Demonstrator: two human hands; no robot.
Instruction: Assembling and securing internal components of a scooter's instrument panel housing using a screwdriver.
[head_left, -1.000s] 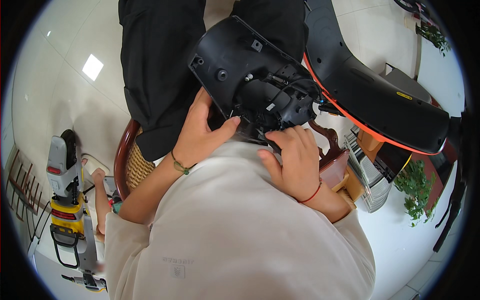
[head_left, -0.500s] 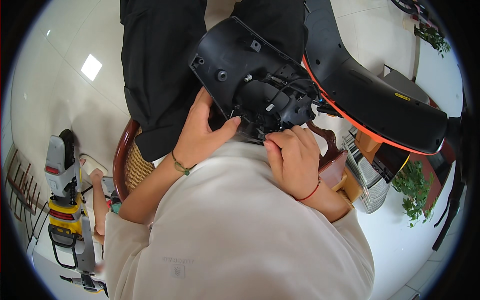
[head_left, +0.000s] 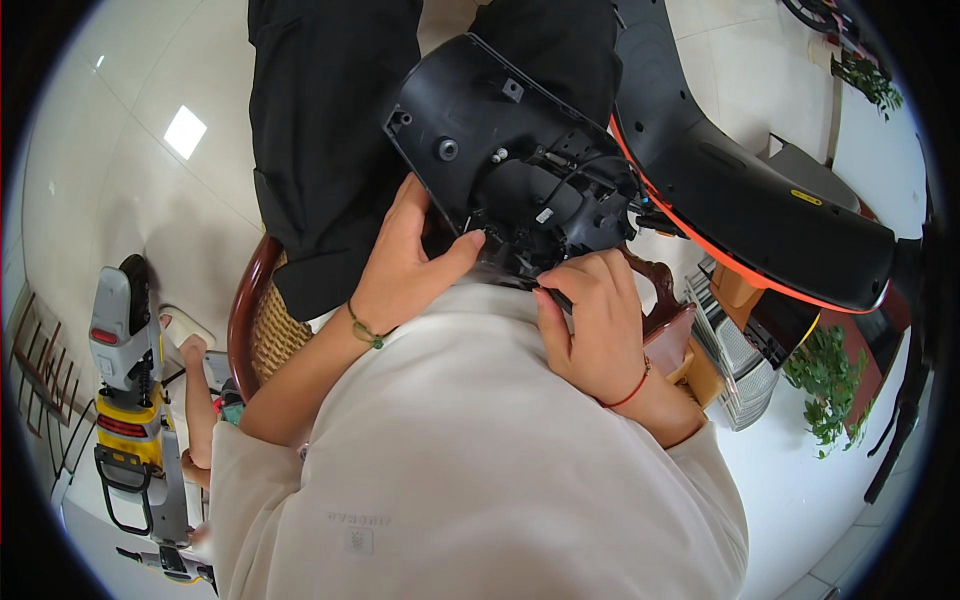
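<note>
A black molded plastic housing (head_left: 445,105) rests across my lap, its inner side facing up. Bosses, wiring and a dark round part (head_left: 528,192) show inside it. My left hand (head_left: 408,268) grips the housing by its lower left edge, fingers behind and thumb hooked over the rim. At the housing's near edge, close to my shirt, my right hand (head_left: 592,312) has its thumb and index finger closed around a small dark piece. What that piece is stays partly hidden by the fingers.
A long black body panel with orange trim (head_left: 740,190) curves along the right, close to the housing. I sit on a wooden armchair (head_left: 255,310). To the left stand a yellow-and-grey scooter (head_left: 130,400) and another person's leg (head_left: 202,405). Potted plants (head_left: 832,385) are at right.
My right thumb and fingers have shifted slightly toward me and to the right along the near edge. The left hand keeps its hold, and the housing has barely moved.
</note>
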